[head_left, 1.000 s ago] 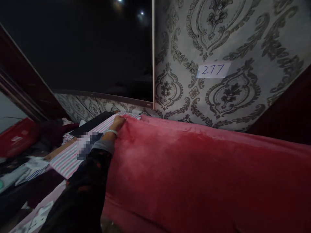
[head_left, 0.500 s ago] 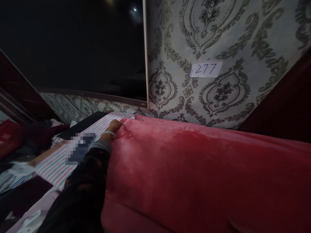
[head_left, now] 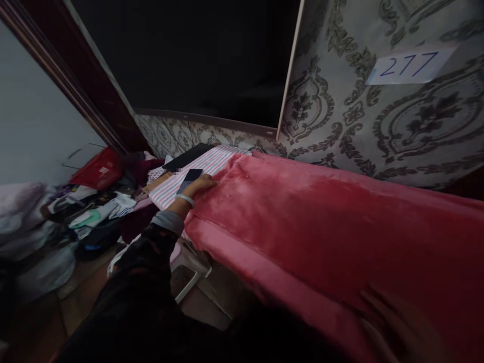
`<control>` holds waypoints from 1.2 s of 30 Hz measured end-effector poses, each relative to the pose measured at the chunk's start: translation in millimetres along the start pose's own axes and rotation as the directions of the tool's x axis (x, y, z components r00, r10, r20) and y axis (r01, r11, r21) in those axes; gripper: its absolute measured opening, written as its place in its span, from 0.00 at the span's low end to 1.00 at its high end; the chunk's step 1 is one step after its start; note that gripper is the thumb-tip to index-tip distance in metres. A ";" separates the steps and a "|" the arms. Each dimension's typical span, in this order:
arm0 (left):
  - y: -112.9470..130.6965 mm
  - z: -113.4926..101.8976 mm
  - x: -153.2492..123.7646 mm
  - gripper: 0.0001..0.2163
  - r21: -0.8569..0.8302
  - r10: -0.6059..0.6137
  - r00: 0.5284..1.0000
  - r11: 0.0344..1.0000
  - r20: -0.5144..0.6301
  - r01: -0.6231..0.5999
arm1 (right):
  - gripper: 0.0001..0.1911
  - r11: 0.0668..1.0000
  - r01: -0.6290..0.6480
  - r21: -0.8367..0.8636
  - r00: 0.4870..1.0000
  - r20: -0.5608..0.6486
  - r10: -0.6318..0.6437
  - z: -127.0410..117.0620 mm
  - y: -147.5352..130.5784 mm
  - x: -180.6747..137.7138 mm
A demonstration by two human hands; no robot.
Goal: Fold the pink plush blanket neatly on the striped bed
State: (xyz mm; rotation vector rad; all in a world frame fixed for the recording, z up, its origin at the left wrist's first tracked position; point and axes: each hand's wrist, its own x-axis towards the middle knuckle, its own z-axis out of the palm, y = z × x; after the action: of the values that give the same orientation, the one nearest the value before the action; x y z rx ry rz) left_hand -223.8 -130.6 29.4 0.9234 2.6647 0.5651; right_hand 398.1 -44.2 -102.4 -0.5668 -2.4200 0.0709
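Head view: the soft red plush cloth (head_left: 302,222) lies widely spread, seemingly almost finished, along the grey patterned wall (head_left: 340,118). Wrinkles are left beside the left hand (head_left: 204,184), which touches its edge; pinching or not, I cannot tell. The blurred right hand (head_left: 404,320) looks open, apparently empty. Pink-and-grey striped cloth (head_left: 165,195) lies adjacent.

Dim light leaves the red blanket (head_left: 295,212) paler at its left end, darker rightward. Shadow pools under its near edge; the right hand (head_left: 401,317) there is blurred. Pixelation mars striped cloth (head_left: 223,154) leftward.
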 end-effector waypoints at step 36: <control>-53.0 -3.4 -128.3 0.13 0.246 -0.130 0.971 0.953 -0.203 0.179 | 0.15 0.995 -0.051 0.091 0.968 -0.242 0.072 6.3 -11.6 27.9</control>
State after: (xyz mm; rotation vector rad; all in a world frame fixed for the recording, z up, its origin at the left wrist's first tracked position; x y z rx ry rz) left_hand -155.4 -251.3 24.3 0.7473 3.0010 0.2762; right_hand 370.4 -42.6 -88.9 -0.5769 -2.1491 0.1214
